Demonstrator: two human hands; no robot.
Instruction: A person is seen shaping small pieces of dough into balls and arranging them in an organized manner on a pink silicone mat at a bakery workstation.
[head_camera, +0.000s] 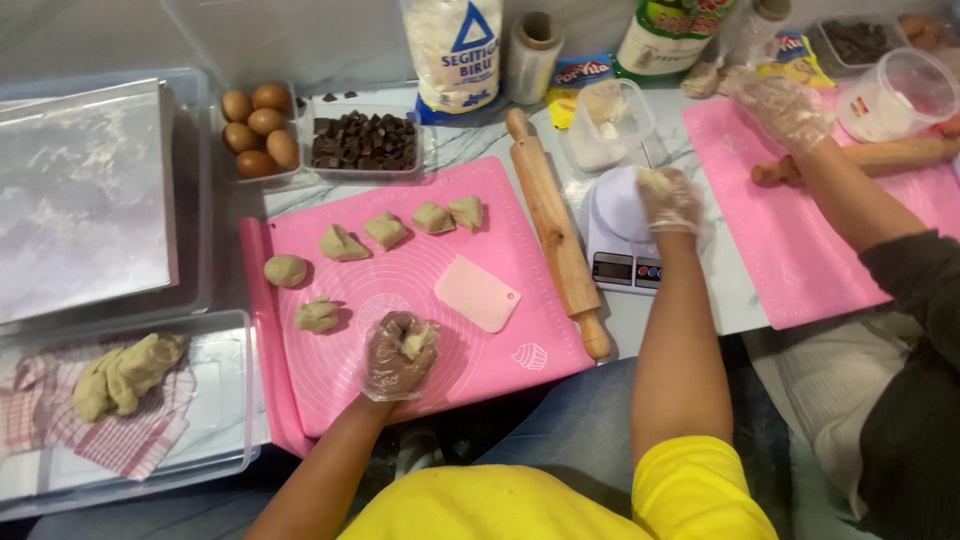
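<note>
The left hand (398, 355), covered by a clear plastic glove, is curled loosely around a small lump of dough (416, 340) and is held low over the pink silicone mat (500, 360). The right hand (670, 200), also gloved, is stretched over the white kitchen scale (622, 250), and a smaller piece of dough (655, 181) is pinched between its fingertips above the scale's platform.

On the mat, beyond the left hand, six dough portions (385, 230) are laid out in a loose arc, with a pale pink scraper (478, 293) lying just beside the left hand. A wooden rolling pin (556, 230) is set along the mat's right edge, between mat and scale.

At the far edge of the counter (735, 300), a clear tub of brown eggs (258, 130) and a tray of chocolate chunks (364, 140) are placed side by side, with a bag of flour (455, 50) behind them. To the left, a plastic bin (215, 400) lined with a checked cloth (130, 435) holds a larger mass of dough (125, 372).

On the right, a second pink mat (790, 240) is used by another person, whose gloved hand (785, 105) is raised above it near a second rolling pin (870, 158).
</note>
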